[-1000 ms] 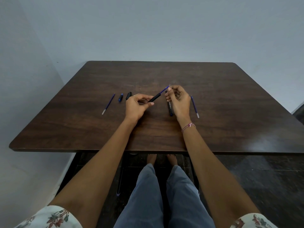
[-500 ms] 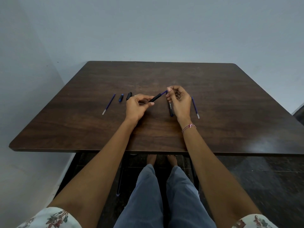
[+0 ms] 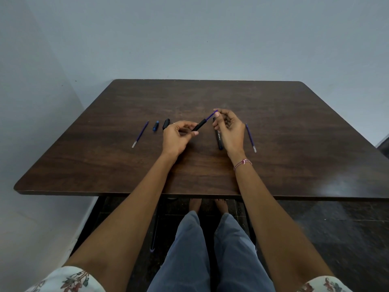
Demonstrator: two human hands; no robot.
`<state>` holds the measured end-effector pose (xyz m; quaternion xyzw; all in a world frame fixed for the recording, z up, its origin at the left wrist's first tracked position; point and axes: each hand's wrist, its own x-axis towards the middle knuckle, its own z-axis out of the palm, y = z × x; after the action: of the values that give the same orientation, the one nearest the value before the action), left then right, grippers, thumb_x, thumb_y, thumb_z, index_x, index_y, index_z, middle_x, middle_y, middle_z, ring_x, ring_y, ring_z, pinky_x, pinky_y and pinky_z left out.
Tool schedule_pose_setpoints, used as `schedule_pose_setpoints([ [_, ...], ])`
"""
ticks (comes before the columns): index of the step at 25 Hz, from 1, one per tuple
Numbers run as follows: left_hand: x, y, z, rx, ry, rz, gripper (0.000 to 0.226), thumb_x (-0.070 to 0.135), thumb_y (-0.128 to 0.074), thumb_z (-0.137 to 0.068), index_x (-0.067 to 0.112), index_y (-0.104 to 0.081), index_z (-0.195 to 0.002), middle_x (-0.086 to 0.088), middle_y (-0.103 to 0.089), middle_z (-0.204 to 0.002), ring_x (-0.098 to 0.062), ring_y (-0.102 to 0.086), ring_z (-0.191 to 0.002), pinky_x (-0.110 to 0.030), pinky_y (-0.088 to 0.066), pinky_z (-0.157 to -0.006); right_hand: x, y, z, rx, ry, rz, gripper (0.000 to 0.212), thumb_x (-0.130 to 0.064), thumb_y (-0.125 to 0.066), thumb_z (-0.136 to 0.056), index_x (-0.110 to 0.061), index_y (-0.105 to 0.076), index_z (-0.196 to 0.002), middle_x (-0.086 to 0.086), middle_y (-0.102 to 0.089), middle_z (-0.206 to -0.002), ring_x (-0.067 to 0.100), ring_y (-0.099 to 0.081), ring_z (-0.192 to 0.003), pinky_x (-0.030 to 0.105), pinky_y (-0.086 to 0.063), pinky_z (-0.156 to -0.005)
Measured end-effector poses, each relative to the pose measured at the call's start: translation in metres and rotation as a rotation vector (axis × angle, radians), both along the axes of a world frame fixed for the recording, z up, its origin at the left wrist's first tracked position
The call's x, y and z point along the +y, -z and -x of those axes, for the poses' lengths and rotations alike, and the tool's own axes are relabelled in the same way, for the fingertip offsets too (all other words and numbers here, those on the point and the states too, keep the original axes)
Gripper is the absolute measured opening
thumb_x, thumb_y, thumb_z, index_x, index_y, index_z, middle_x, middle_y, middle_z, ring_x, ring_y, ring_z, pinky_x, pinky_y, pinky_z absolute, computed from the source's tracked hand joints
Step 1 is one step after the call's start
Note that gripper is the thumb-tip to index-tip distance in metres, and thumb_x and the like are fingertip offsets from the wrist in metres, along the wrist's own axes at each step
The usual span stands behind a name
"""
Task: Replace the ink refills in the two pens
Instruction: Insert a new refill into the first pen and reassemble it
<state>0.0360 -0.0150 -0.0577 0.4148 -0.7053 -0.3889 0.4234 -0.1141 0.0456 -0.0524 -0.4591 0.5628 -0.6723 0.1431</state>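
Refill (image 3: 210, 116) ran toward two o'clock out of the black barrel (image 3: 199, 125) pinched in the left hand (image 3: 176, 136); right hand (image 3: 230, 131) apparently pinched its far tip.

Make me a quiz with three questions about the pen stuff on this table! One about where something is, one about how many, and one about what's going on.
1. Where is the small blue piece?
A) between the left loose refill and the black cap
B) on the floor
C) on the person's lap

2. How many refills lie loose on the table?
A) one
B) two
C) four

3. How is the held refill in the black barrel?
A) fully inside
B) sticking partway out
C) snapped in two

Answers:
1 A: it lies between those two.
2 B: the left loose refill, plus the right loose refill.
3 B: the left hand holds the black barrel, and the right hand pinches the blue end poking out.
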Motion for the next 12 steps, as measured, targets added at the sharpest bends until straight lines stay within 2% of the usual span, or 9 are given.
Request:
schedule_pose_setpoints([
  [6, -0.0011, -0.0009, 0.0014, 0.003, -0.082, -0.005, 0.025, 0.013, -0.075, -0.077, 0.03, -0.067, -0.092, 0.015, -0.065, -0.086, -0.001, -0.059, -0.082, -0.014, -0.046, -0.07, 0.0013, -0.001, 0.0004, -0.008, 0.031, 0.027, 0.013, -0.025, -0.054, -0.097, -0.023, -0.067, -0.099, -0.004, -0.064, -0.071, 0.004, -0.06, -0.065, 0.018, -0.05, -0.06],
  [12, 0.0025, -0.0037, -0.0021, 0.127, -0.228, 0.007, 0.024, 0.011, -0.073, -0.079, 0.017, -0.069, -0.102, 0.009, -0.066, -0.091, -0.002, -0.059, -0.081, -0.013, -0.049, -0.072, 0.0014, -0.0015, 0.0009, -0.026, 0.082, 0.018, 0.013, -0.027, -0.054, -0.097, -0.025, -0.067, -0.098, -0.006, -0.063, -0.069, 0.002, -0.059, -0.063, 0.019, -0.051, -0.063],
])
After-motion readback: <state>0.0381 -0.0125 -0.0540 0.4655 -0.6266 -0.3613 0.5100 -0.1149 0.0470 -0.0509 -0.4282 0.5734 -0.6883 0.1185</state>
